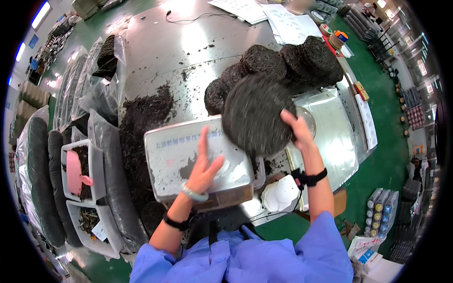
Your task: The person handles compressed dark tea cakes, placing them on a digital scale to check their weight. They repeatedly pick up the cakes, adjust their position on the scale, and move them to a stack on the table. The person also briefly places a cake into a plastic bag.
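My right hand (299, 129) grips the right edge of a round cake of dark pressed leaf (256, 116), which looks like compressed tea. Motion blurs the cake as it is held tilted over the right part of a metal-topped box (166, 155), possibly a weighing scale, whose top bears writing. With fingers apart and nothing held, my left hand (205, 168) hovers over the same metal top. Behind the held cake, several similar dark cakes (263, 63) lean in a row. Loose dark leaf (141, 116) is heaped along the box's left side.
White plastic bins (101, 173) with leaf scraps stand at left, one with a pink scoop (74, 173). Long filled plastic sleeves (115, 184) flank them. Clear plastic bags (332, 141) and white paper pieces (279, 194) lie at right. Printed sheets (290, 23) and tape rolls (325, 30) are at back.
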`<state>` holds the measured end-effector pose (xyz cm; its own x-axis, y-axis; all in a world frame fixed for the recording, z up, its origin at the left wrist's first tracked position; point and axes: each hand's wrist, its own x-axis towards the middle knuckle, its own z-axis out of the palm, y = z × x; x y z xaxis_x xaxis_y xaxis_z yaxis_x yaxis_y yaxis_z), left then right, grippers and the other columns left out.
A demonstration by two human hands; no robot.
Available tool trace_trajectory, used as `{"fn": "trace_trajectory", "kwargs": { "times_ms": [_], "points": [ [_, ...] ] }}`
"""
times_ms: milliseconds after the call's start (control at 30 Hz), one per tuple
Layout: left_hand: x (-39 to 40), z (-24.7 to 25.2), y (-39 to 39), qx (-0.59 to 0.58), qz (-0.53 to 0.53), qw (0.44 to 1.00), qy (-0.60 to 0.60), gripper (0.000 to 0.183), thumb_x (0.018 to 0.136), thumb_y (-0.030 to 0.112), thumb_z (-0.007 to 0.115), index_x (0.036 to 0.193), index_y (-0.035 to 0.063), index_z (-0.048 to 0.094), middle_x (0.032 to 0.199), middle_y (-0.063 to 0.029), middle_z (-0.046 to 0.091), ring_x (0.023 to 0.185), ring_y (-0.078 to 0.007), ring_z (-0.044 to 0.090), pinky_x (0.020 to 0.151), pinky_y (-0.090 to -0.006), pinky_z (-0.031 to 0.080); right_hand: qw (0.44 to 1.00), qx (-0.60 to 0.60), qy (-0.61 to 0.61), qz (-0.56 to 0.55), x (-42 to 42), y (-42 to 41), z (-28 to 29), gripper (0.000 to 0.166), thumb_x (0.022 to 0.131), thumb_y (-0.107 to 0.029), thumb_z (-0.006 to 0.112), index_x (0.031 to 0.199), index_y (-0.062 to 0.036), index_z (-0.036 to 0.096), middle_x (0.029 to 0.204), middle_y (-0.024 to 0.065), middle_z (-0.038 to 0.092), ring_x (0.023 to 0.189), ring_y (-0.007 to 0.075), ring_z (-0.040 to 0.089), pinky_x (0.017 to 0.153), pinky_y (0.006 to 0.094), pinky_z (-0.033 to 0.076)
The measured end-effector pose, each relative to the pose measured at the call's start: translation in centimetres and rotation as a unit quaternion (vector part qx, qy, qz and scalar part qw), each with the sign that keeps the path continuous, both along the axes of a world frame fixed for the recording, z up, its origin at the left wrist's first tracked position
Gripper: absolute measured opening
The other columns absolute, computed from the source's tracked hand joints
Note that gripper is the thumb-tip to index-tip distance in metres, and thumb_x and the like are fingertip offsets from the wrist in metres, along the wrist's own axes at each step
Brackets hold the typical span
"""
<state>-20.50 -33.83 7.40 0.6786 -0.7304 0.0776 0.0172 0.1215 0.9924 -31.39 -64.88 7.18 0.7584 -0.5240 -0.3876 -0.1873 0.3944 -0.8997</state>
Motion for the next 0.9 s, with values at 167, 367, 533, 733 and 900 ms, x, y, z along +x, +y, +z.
{"fn": "trace_trajectory", "kwargs": {
  "times_ms": [167,367,533,733,900],
  "points": [
    [3.0,1.7,6.3,0.058,0.201,0.976,-0.062,0.078,0.094,0.021,0.058,0.155,-0.0010,0.014,0.162,-0.0139,0.016,0.150,-0.0265,0.013,0.120,-0.0416,0.007,0.960,0.073,-0.144,-0.228,10.1,-13.8,-2.2,0.069,0.085,-0.034,0.077,0.136,0.0012,0.048,0.136,0.0133,0.055,0.121,0.0309,0.055,0.101,0.0498,0.047],
    [3.1,-2.6,19.9,0.306,0.397,0.859,-0.099,0.070,0.095,0.028,0.061,0.152,0.0055,0.027,0.157,-0.0108,0.028,0.144,-0.0274,0.029,0.115,-0.0484,0.020,0.955,0.076,-0.047,-0.283,16.4,-23.3,-8.3,0.092,0.078,-0.059,0.076,0.145,-0.0078,0.040,0.143,0.0116,0.049,0.126,0.0369,0.049,0.103,0.0603,0.039],
    [-3.3,-16.9,37.5,0.483,0.470,0.739,-0.018,0.082,0.087,0.031,0.072,0.150,-0.0006,0.029,0.150,-0.0259,0.031,0.140,-0.0361,0.032,0.117,-0.0448,0.025,0.932,0.059,-0.036,-0.357,13.7,-21.9,-12.7,0.073,0.088,-0.060,0.063,0.131,-0.0011,0.050,0.124,0.0114,0.057,0.103,0.0247,0.056,0.087,0.0414,0.047],
    [-14.7,-29.0,48.3,0.571,0.392,0.663,0.284,0.102,0.059,0.049,0.090,0.133,-0.0086,0.050,0.126,-0.0274,0.060,0.119,-0.0392,0.057,0.104,-0.0451,0.044,0.946,-0.322,-0.047,0.015,5.6,0.8,-7.9,0.032,0.096,-0.023,0.061,0.118,-0.0004,0.062,0.114,0.0108,0.063,0.101,0.0200,0.059,0.089,0.0316,0.048],
    [-12.5,-26.6,43.0,0.693,0.370,0.574,0.232,0.113,0.049,0.065,0.087,0.132,-0.0030,0.053,0.133,-0.0290,0.053,0.126,-0.0469,0.049,0.106,-0.0533,0.041,0.696,-0.708,0.074,0.092,0.9,15.2,-4.9,0.058,0.093,-0.024,0.060,0.139,0.0071,0.042,0.148,0.0229,0.041,0.139,0.0367,0.036,0.117,0.0468,0.026]
  ]
}}
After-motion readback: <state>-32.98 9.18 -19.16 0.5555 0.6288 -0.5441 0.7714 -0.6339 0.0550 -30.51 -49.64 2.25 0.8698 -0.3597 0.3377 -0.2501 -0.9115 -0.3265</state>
